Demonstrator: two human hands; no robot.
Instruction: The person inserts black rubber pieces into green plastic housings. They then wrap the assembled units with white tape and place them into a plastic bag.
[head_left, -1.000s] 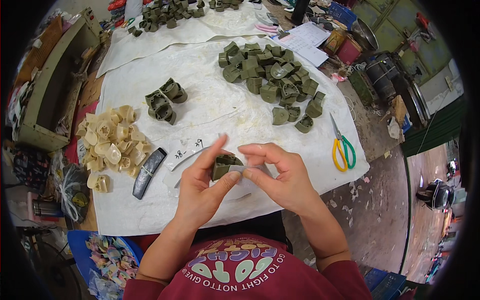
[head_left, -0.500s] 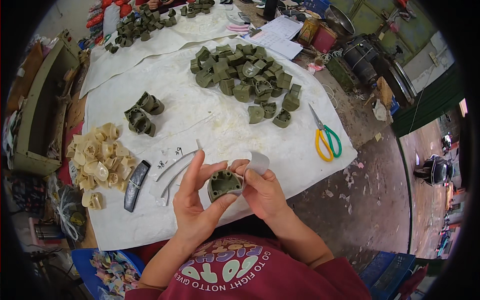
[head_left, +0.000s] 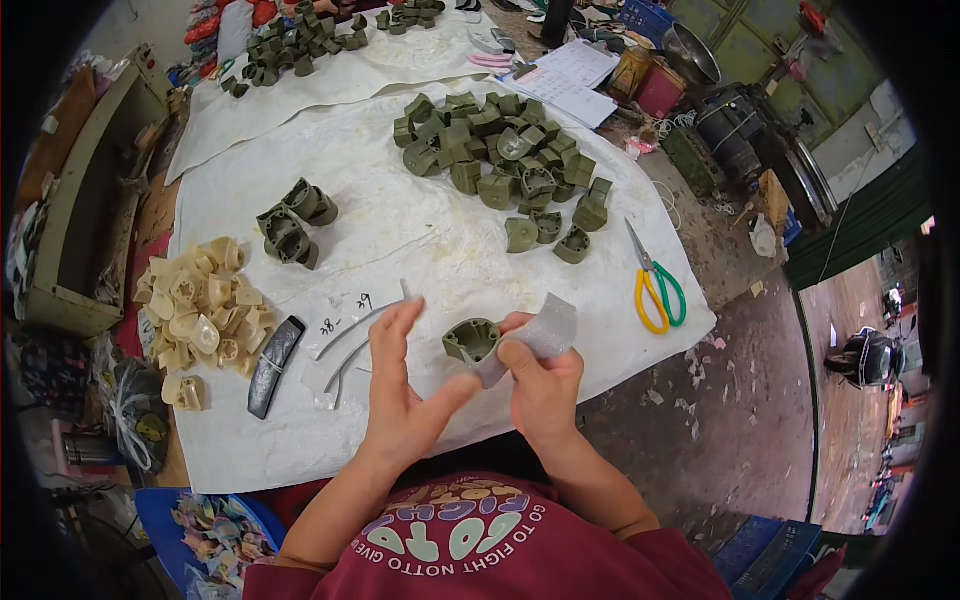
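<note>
An olive-green hollow shoe heel (head_left: 470,341) hangs above the near part of the white-covered table. My right hand (head_left: 545,390) pinches it at its right side, together with a silvery grey strip of sheet material (head_left: 553,325) that lies against the heel and flares up past my fingers. My left hand (head_left: 402,410) is apart from the heel, just to its left, with fingers spread and nothing in them. Left of that hand lie curved pattern pieces (head_left: 345,330) with handwriting on them. Part of the strip is hidden behind my right fingers.
A large heap of green heels (head_left: 490,150) covers the table's far middle. A few more heels (head_left: 290,235) stand at left, above a pile of cream-coloured molded pieces (head_left: 205,310) and a dark curved tool (head_left: 275,368). Scissors (head_left: 655,285) lie near the right edge.
My left hand has let go of the heel and opened away from it. The heel and strip have shifted slightly right in my right hand, and more of the strip shows.
</note>
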